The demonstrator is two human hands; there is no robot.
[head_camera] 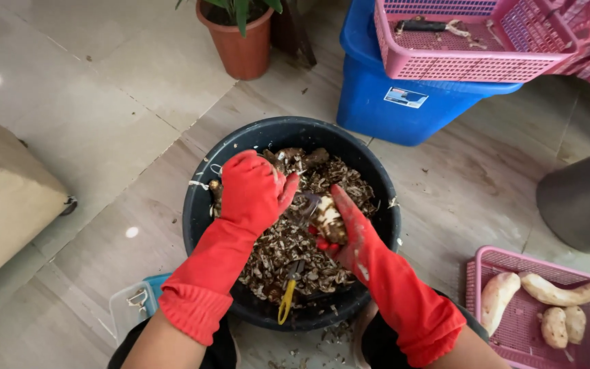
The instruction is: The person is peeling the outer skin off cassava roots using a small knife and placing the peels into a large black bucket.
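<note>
Resting over the black tub (196,212), a half-peeled root (329,220) is gripped by the closed right hand (353,236); probably firm and slippery, it is best held at the ends, while a peeler (306,205) is clasped by the left hand (254,191)

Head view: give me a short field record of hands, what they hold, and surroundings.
left hand: red glove, over the black tub, grips a peeler, partly hidden
right hand: red glove, holds a partly peeled root
tub contents: brown peelings, yellow-handled tool
pink basket: peeled roots, to the right
behind: blue bin, flowerpot
</note>
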